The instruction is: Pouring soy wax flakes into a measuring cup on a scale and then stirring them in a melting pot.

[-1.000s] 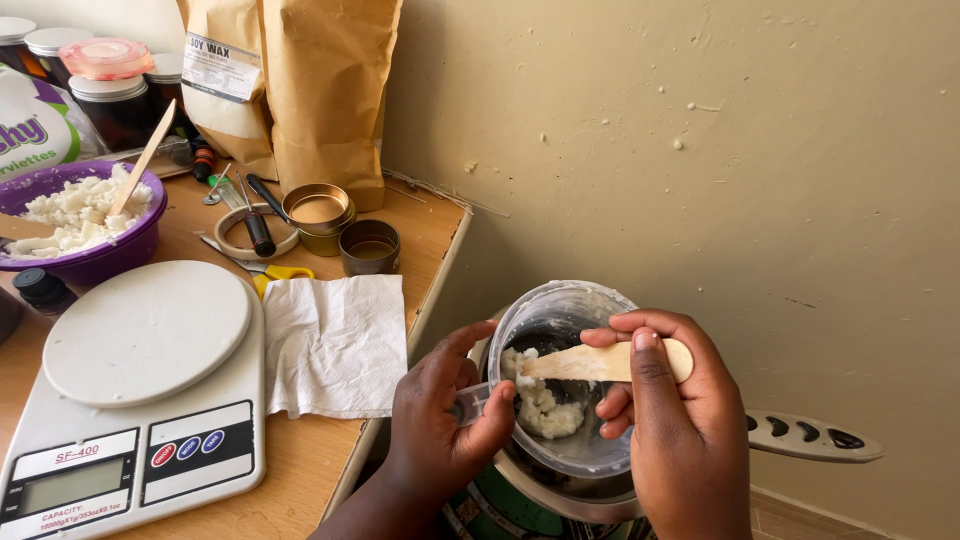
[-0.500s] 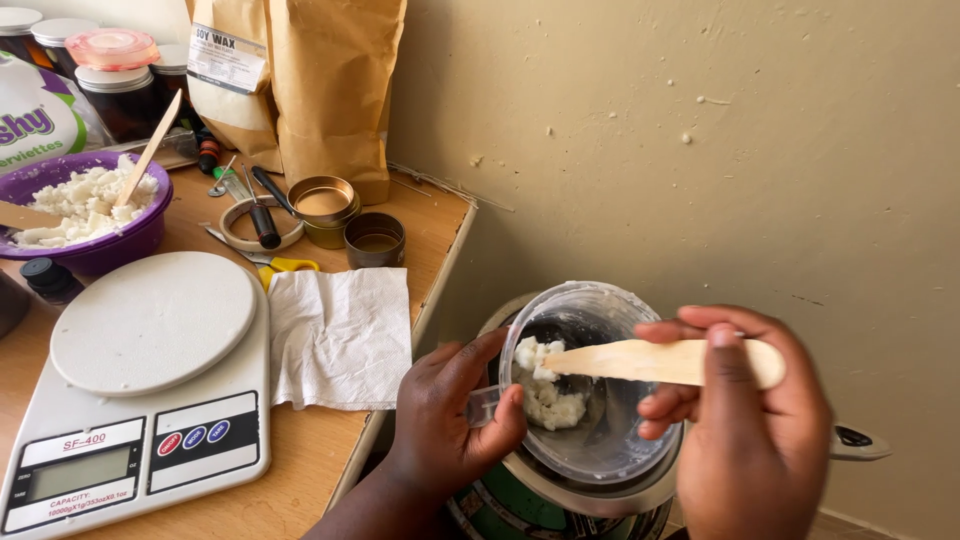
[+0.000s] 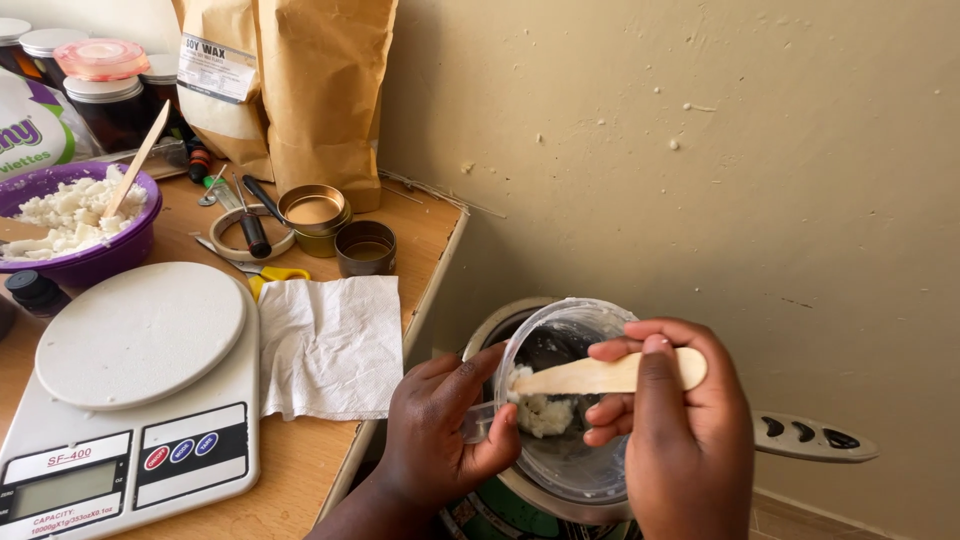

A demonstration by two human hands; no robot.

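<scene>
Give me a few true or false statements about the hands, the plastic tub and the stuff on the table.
1. The right hand holds a wooden stick. True.
2. The clear plastic tub is empty. False: white lumps lie in it.
3. The left hand grips the tub's rim. True.
4. The kitchen scale carries a bowl. False: its round plate is bare; the purple bowl sits behind it on the table.
5. The white paper napkin lies right of the scale. True.
</scene>
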